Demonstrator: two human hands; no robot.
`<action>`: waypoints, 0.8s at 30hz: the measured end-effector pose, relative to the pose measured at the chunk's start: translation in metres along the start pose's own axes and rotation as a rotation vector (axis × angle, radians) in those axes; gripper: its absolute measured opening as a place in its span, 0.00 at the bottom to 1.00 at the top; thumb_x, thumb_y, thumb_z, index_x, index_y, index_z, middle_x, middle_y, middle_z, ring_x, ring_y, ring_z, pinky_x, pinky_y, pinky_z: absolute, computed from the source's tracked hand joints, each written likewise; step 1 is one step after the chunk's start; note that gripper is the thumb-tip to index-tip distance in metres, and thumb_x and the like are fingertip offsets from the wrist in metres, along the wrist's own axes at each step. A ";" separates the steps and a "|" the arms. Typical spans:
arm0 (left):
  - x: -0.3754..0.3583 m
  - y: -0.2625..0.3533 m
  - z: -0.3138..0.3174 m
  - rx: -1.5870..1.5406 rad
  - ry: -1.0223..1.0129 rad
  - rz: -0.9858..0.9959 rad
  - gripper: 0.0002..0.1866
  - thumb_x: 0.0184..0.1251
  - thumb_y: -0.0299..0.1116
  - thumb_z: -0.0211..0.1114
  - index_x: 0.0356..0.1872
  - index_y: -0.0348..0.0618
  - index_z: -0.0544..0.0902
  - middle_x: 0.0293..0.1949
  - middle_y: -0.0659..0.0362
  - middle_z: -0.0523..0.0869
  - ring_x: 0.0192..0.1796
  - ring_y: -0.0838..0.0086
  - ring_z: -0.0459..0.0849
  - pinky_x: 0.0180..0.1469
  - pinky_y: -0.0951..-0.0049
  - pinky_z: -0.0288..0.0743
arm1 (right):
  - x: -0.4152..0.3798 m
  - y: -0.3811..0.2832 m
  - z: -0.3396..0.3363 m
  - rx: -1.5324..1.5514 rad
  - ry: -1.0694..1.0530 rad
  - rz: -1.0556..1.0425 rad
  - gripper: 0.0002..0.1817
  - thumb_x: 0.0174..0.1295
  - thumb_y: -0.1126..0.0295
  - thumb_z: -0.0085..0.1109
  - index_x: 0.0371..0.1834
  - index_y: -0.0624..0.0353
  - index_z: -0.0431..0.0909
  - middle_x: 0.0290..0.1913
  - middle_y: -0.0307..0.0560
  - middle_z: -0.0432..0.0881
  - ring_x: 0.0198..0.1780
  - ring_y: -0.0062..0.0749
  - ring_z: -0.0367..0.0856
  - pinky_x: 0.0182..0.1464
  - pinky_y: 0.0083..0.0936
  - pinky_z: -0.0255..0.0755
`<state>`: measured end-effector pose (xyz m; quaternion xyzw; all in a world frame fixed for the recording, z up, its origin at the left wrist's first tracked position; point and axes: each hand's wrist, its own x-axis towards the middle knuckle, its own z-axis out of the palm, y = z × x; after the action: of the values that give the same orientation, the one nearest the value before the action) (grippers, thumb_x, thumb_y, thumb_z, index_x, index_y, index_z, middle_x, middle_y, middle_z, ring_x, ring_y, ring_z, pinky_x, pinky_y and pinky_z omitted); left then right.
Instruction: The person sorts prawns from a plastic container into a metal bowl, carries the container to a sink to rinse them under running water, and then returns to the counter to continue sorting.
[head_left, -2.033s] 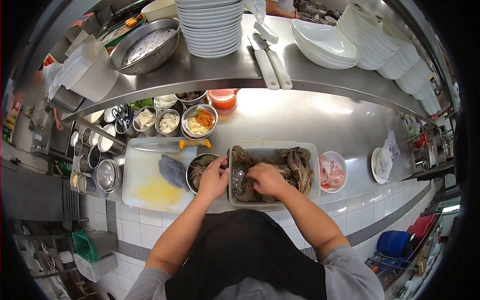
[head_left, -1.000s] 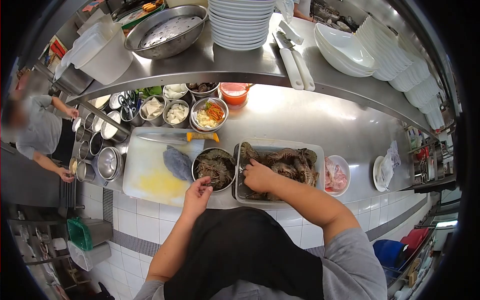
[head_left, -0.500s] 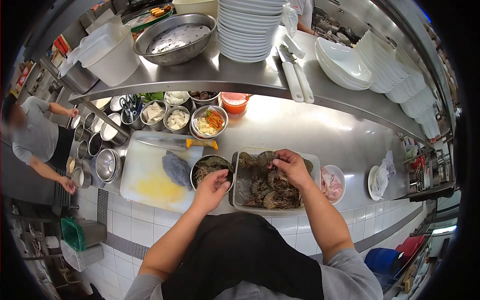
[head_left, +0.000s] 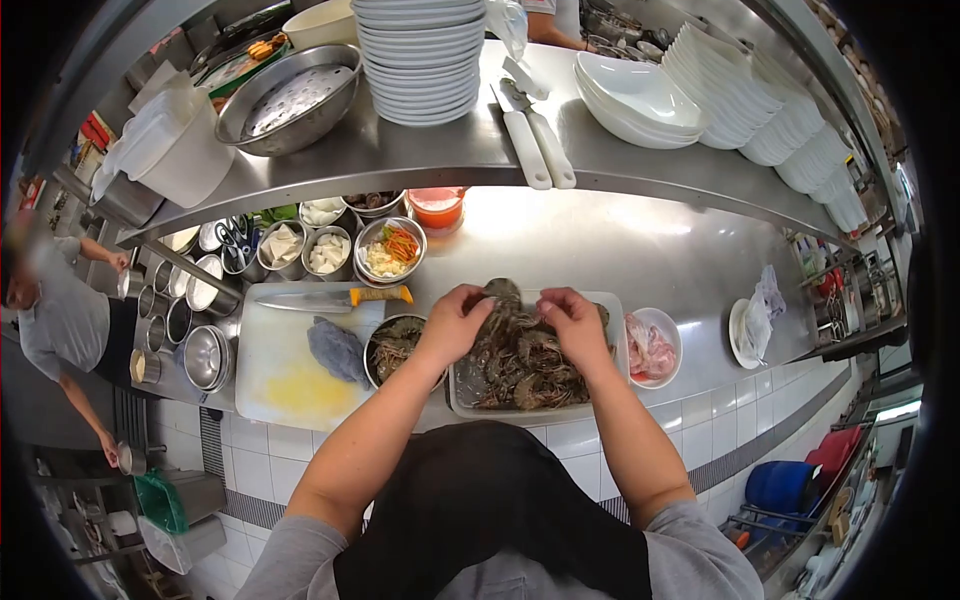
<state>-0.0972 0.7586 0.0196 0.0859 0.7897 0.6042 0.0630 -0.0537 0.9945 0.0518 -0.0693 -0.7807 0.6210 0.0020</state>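
Both hands, left hand (head_left: 455, 322) and right hand (head_left: 572, 320), pinch one prawn (head_left: 503, 297) above the clear tray (head_left: 462, 398) heaped with prawns at the bench's front edge. One steel bowl (head_left: 374, 358) left of it holds more prawns; one white bowl (head_left: 668, 325) on its right holds pale raw meat.

Left hand (head_left: 455, 322) and right hand (head_left: 573, 318) gripping one prawn (head_left: 500, 296) above plastic tray (head_left: 610, 340), cutting board (head_left: 262, 372) alongside

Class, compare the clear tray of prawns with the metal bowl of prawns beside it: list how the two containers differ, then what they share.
The clear tray is rectangular and see-through; the metal bowl is round and steel. The tray is the larger and holds a bigger heap; the bowl holds fewer. The left hand and right hand hold a prawn over the tray, while the left forearm crosses above the bowl. Both sit on the steel counter and hold dark raw prawns.
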 end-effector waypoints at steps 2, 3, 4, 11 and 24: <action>-0.015 -0.006 -0.006 0.173 0.075 -0.027 0.19 0.74 0.40 0.72 0.54 0.34 0.88 0.42 0.45 0.94 0.46 0.54 0.94 0.52 0.59 0.85 | -0.009 0.018 0.000 -0.577 -0.016 -0.201 0.12 0.71 0.69 0.67 0.53 0.59 0.90 0.47 0.55 0.93 0.47 0.42 0.91 0.51 0.35 0.84; -0.023 -0.016 -0.007 0.259 0.093 -0.043 0.19 0.73 0.41 0.72 0.54 0.35 0.88 0.42 0.45 0.94 0.46 0.53 0.94 0.52 0.58 0.85 | -0.016 0.021 0.011 -0.665 -0.121 -0.136 0.11 0.64 0.67 0.68 0.46 0.56 0.92 0.43 0.57 0.91 0.48 0.50 0.90 0.53 0.42 0.83; -0.030 -0.024 -0.007 0.338 0.111 -0.051 0.19 0.72 0.42 0.73 0.54 0.36 0.88 0.42 0.46 0.94 0.46 0.52 0.94 0.52 0.57 0.85 | -0.021 0.036 0.020 -0.784 -0.238 -0.318 0.11 0.61 0.65 0.68 0.44 0.54 0.92 0.40 0.57 0.91 0.48 0.57 0.89 0.54 0.48 0.83; -0.065 -0.019 0.002 0.419 0.073 0.000 0.26 0.69 0.39 0.74 0.65 0.41 0.83 0.44 0.52 0.91 0.42 0.58 0.93 0.47 0.57 0.86 | -0.039 0.083 0.071 -1.275 -0.643 -0.644 0.11 0.66 0.65 0.60 0.45 0.54 0.89 0.45 0.45 0.89 0.56 0.44 0.84 0.58 0.45 0.73; -0.074 -0.019 -0.003 0.437 0.030 0.057 0.23 0.66 0.35 0.76 0.61 0.40 0.86 0.50 0.51 0.90 0.42 0.62 0.92 0.50 0.61 0.86 | -0.042 0.087 0.103 -1.502 -0.699 -0.590 0.16 0.73 0.61 0.55 0.54 0.48 0.92 0.52 0.47 0.90 0.59 0.47 0.84 0.61 0.55 0.69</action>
<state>-0.0271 0.7349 0.0017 0.1106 0.9000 0.4215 0.0139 -0.0116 0.9094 -0.0530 0.3465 -0.9250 -0.0967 -0.1228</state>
